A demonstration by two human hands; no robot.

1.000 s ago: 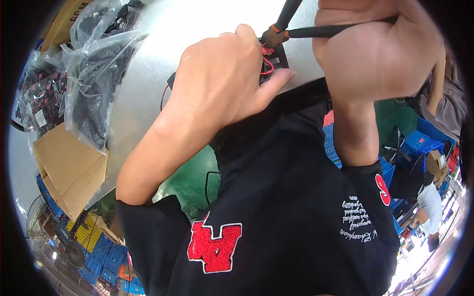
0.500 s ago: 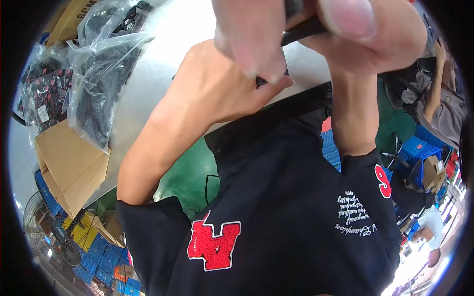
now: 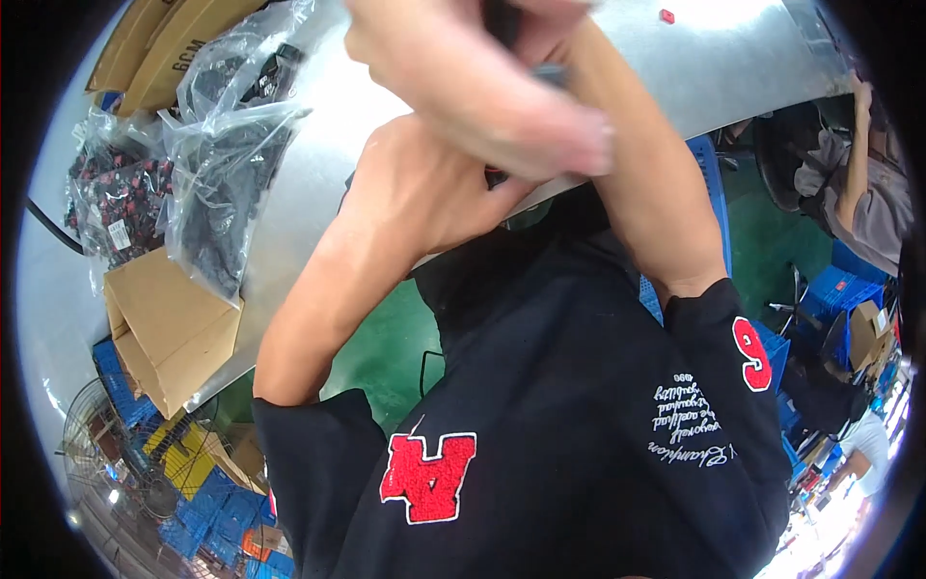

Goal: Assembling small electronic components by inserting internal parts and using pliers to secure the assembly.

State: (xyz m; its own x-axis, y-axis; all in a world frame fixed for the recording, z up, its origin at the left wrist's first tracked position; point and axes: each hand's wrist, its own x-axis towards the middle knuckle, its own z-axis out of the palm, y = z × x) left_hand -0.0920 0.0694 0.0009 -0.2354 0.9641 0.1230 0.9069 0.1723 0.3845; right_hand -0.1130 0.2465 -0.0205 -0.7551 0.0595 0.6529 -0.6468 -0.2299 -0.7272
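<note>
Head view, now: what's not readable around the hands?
All head view:
- Right hand: motion-blurred, cut off by the top edge; grip unclear.
- Dark object at it: mostly covered by its fingers; kind unclear.
- Left hand: fingers mostly hidden behind the right hand.
- Dark piece beside its thumb: mostly covered by the hands; shape unclear.
- Small red piece on the table: too small to identify.

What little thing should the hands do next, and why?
Maybe ease the right hand aside a little: it looks blurred and covers part of the left hand in this view, so only a scrap of the dark thing near the left thumb shows.
</note>
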